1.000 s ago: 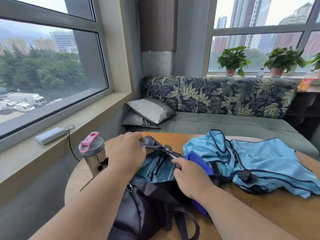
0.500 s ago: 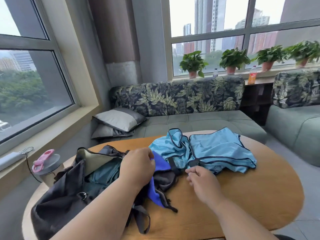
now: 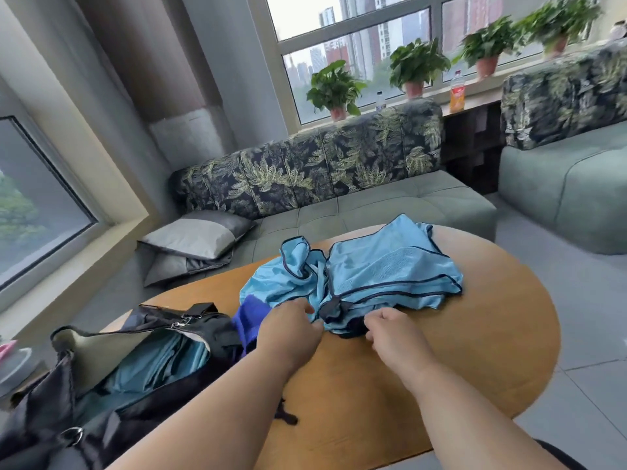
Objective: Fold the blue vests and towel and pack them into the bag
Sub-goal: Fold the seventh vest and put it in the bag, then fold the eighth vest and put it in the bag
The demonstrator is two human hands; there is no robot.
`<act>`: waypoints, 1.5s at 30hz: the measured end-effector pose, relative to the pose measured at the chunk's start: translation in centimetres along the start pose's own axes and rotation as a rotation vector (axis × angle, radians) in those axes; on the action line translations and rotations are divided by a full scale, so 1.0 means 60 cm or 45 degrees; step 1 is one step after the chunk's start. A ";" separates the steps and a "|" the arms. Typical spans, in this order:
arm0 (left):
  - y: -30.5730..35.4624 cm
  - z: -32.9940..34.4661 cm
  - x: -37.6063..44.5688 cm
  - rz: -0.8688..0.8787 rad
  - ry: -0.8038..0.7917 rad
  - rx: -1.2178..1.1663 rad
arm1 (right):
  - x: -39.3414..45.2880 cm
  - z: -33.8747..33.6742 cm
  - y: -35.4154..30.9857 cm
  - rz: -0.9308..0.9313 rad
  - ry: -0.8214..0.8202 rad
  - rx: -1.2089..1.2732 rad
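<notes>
Bag (image 3: 84,395): black, lying open on the round wooden table (image 3: 475,368) at lower left of the frame; its zipped mouth gapes upward, showing a pale inner lining.
Bag contents: folded light-blue fabric (image 3: 159,364) fills the open compartment; whether it is one vest or several cannot be told.
Towel (image 3: 249,317): deep blue, lying at the bag's right edge, just left of the left hand, partly hidden by the forearm.
Vests on table (image 3: 373,276): a loose, crumpled heap of light-blue vests with dark trim, at centre frame, outside the bag and right of it.
Left hand (image 3: 288,334): fingers curled onto the near left edge of the heap, gripping the cloth.
Right hand (image 3: 393,337): fingers curled, pinching the dark-trimmed near edge of the heap.
Bottle (image 3: 13,361): lid with pink tab, at far left edge beside the bag, mostly cut off.
Sofa (image 3: 339,184): leaf-print back, grey-green seat, behind the table; cushions (image 3: 193,242) at its left end.
Windowsill: potted plants (image 3: 334,86), upper right.
</notes>
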State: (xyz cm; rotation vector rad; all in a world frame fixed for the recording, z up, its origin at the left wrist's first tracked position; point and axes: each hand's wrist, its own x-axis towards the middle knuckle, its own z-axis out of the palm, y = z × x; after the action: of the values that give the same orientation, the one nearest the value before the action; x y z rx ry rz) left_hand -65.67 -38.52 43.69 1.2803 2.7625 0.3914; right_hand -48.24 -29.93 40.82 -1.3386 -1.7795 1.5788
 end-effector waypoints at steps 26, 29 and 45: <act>-0.193 -0.117 -0.144 -0.249 0.320 -1.183 | -0.006 -0.008 0.032 -0.143 0.244 -0.511; -0.222 -0.113 -0.168 -0.290 0.402 -0.993 | -0.031 0.006 0.030 -0.245 0.218 -0.352; -0.156 -0.075 -0.258 0.231 -0.119 -0.716 | -0.232 0.116 -0.022 -0.751 -0.387 -0.139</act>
State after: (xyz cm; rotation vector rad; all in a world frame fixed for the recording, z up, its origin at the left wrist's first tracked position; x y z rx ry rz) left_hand -63.33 -56.95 44.97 1.3412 2.2191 1.0030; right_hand -47.98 -45.19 44.05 -0.5346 -2.2002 1.4060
